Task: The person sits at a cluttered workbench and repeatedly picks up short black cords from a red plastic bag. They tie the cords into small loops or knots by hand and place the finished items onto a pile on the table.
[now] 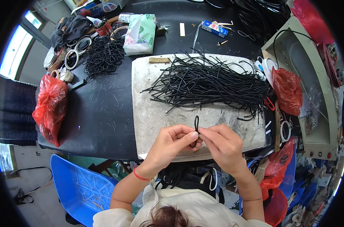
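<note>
At the far left edge of the black desk point(100, 117) hangs a red plastic bag point(50, 108). Below it, on the near left, stands a blue plastic chair point(79, 185). On the far left part of the desk lie several tape rolls point(71, 58), and just right of them a tangled heap of black loops point(104, 55). A green-and-white tissue pack point(140, 33) lies to the right of that heap.

A grey work board point(153, 109) covers the middle of the desk. A large bundle of straight black cords point(209, 81) lies across the far half of the board.

At the near edge of the board, the left hand point(172, 143) and the right hand point(223, 143) are pressed together at the fingertips. Both hands pinch one short black cord point(196, 125), folded into a loop; the loop stands upright above the fingertips. A red band circles the left wrist.

On the far side, right of centre, lies a small blue box point(215, 28). At the right end of the desk sits a second red bag point(288, 90), beside a pale machine housing point(312, 75).
</note>
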